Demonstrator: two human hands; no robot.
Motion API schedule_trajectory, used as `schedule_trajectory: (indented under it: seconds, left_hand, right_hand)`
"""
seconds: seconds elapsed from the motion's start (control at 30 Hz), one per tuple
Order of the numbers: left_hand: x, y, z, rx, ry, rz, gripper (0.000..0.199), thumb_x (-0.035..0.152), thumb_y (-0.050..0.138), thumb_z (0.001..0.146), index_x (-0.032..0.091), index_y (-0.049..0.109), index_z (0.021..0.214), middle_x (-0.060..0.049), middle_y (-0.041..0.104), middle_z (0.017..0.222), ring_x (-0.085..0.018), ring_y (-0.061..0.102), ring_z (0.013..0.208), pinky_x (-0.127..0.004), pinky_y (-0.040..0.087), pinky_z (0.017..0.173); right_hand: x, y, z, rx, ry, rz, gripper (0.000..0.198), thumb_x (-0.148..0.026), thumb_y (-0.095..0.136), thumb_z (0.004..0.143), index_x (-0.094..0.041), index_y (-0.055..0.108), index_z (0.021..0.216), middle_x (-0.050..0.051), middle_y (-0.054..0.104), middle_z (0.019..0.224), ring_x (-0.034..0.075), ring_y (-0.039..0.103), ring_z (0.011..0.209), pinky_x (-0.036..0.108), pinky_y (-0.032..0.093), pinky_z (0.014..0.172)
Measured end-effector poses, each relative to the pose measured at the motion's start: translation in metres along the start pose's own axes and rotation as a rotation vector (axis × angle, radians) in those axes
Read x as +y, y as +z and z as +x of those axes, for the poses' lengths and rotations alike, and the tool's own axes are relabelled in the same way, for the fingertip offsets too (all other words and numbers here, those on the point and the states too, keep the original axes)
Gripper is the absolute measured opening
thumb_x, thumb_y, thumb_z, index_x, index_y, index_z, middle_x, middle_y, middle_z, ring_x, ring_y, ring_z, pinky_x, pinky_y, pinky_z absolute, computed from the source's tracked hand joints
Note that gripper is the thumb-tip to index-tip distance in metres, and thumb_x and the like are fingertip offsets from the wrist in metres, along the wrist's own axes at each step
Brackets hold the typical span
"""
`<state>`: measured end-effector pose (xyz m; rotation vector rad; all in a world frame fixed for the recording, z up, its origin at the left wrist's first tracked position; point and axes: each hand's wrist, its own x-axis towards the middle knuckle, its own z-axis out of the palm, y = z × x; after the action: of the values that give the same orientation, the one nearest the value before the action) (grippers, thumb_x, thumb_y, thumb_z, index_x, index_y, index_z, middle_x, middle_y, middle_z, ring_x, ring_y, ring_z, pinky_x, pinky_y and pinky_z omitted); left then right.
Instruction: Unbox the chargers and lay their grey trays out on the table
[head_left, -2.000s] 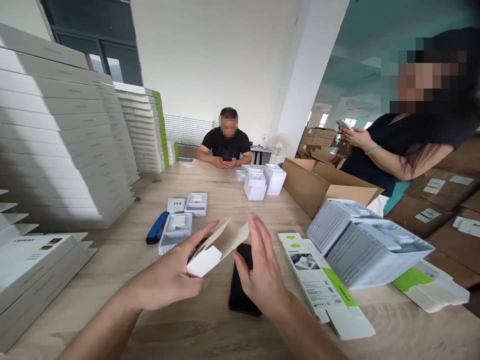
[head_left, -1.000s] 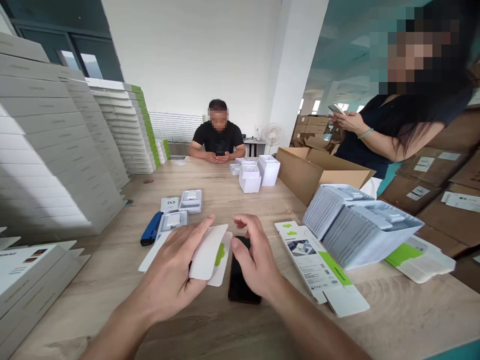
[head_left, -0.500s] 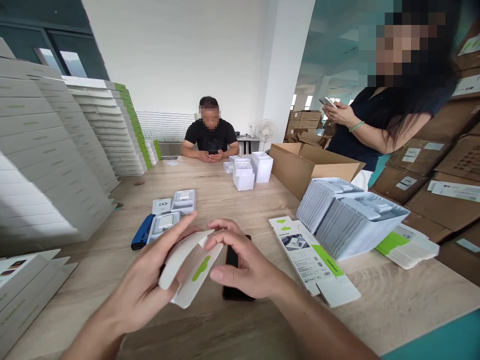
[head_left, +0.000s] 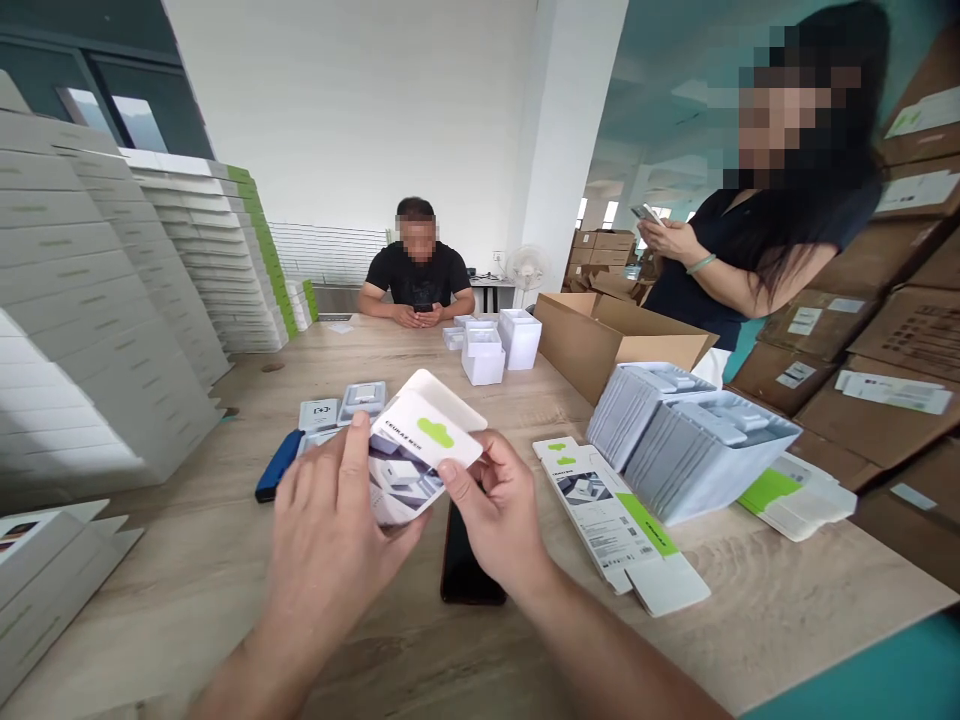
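Observation:
A small white cardboard box with a printed picture and a green hanger-shaped mark is held between both hands above the table, its end flaps raised. My left hand wraps the box's left side, index finger along the edge. With thumb and fingers, my right hand pinches the flap with the green mark at the right. Below the hands lies a dark phone. To the right is a flattened printed box. Behind my left hand are white trays with inserts, a white card and a blue object.
Nested white plastic trays stand at the right, beside an open brown carton. Tall stacks of white boxes line the left. More white trays sit farther back. One person sits opposite; another person stands at right.
The box has been turned so its printed face shows and its flaps point up. My right hand has closed on a flap; my left hand has swung round the box's side.

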<state>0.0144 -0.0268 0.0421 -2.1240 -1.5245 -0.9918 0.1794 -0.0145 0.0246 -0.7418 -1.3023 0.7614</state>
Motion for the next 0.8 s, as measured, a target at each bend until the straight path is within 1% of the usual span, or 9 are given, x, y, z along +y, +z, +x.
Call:
schedule_trajectory:
  seconds: [0.07,0.17,0.33,0.43,0.5,0.57,0.67,0.73,0.8]
  left_hand:
    - [0.003,0.005,-0.002,-0.023,-0.026,0.004,0.097,0.036,0.064,0.078,0.012,0.007,0.152,-0.025,0.048,0.134,-0.045,0.050,0.117,-0.058,0.044,0.093]
    - [0.002,0.006,-0.003,-0.060,-0.012,-0.033,0.092,0.027,0.063,0.073,0.013,0.014,0.149,-0.022,0.047,0.134,-0.043,0.049,0.118,-0.056,0.044,0.094]
    - [0.003,0.005,-0.004,-0.109,0.031,-0.137,0.092,0.020,0.062,0.067,0.019,0.018,0.147,-0.018,0.046,0.137,-0.040,0.045,0.124,-0.055,0.040,0.101]
    - [0.004,0.004,-0.005,-0.148,0.004,-0.201,0.094,0.019,0.062,0.066,0.021,0.017,0.148,-0.016,0.045,0.139,-0.038,0.043,0.128,-0.055,0.039,0.105]
    - [0.003,0.002,-0.005,-0.183,-0.016,-0.260,0.094,0.020,0.062,0.066,0.023,0.017,0.149,-0.015,0.044,0.141,-0.036,0.043,0.129,-0.055,0.038,0.106]
    - [-0.001,-0.001,-0.005,-0.233,-0.053,-0.351,0.095,0.021,0.062,0.067,0.026,0.016,0.150,-0.013,0.041,0.146,-0.036,0.040,0.134,-0.056,0.035,0.110]
    - [-0.011,-0.007,-0.003,-0.378,-0.185,-0.589,0.098,0.021,0.061,0.069,0.031,0.010,0.153,-0.011,0.037,0.152,-0.034,0.040,0.137,-0.056,0.033,0.113]
    - [-0.019,-0.011,0.000,-0.510,-0.269,-0.796,0.101,0.020,0.059,0.069,0.033,0.006,0.153,-0.010,0.040,0.150,-0.033,0.044,0.135,-0.053,0.038,0.110]
    - [-0.026,-0.013,0.002,-0.646,-0.281,-0.993,0.102,0.023,0.058,0.066,0.034,0.006,0.154,-0.009,0.044,0.148,-0.032,0.048,0.132,-0.052,0.041,0.107]
  right_hand:
    - [0.002,0.000,-0.003,-0.014,-0.025,-0.046,0.029,-0.039,0.055,0.094,-0.021,0.054,0.117,0.006,0.065,0.099,0.015,0.061,0.077,0.027,0.052,0.066]
    - [0.004,-0.005,-0.004,0.064,-0.076,-0.077,0.040,-0.037,0.041,0.100,-0.023,0.041,0.137,0.003,0.061,0.090,0.014,0.057,0.071,0.027,0.050,0.063]
    - [0.001,-0.015,0.004,0.115,-0.165,-0.206,0.026,-0.026,0.054,0.095,-0.023,0.064,0.118,0.004,0.062,0.092,0.016,0.059,0.081,0.028,0.049,0.070]
    - [0.000,-0.017,0.006,0.147,-0.254,-0.268,0.027,-0.019,0.057,0.091,-0.027,0.070,0.114,0.002,0.058,0.085,0.014,0.055,0.075,0.026,0.047,0.063]
    - [0.000,-0.018,0.007,0.141,-0.255,-0.251,0.026,-0.018,0.058,0.090,-0.028,0.072,0.110,0.001,0.054,0.083,0.012,0.053,0.071,0.025,0.045,0.059]
    - [0.000,-0.021,0.008,0.085,-0.224,-0.221,0.023,-0.022,0.061,0.090,-0.028,0.073,0.108,0.002,0.054,0.085,0.013,0.055,0.074,0.026,0.048,0.064]
    - [0.001,-0.032,0.015,-0.100,-0.154,-0.145,0.026,-0.039,0.061,0.091,-0.027,0.073,0.110,0.008,0.058,0.112,0.021,0.058,0.108,0.038,0.049,0.093]
    - [0.001,-0.040,0.020,-0.256,-0.092,-0.039,0.032,-0.049,0.058,0.091,-0.028,0.072,0.110,0.009,0.051,0.137,0.026,0.046,0.132,0.046,0.040,0.107]
    - [0.002,-0.045,0.024,-0.390,-0.034,0.074,0.030,-0.049,0.062,0.089,-0.029,0.071,0.109,0.007,0.044,0.149,0.026,0.037,0.140,0.048,0.036,0.111]
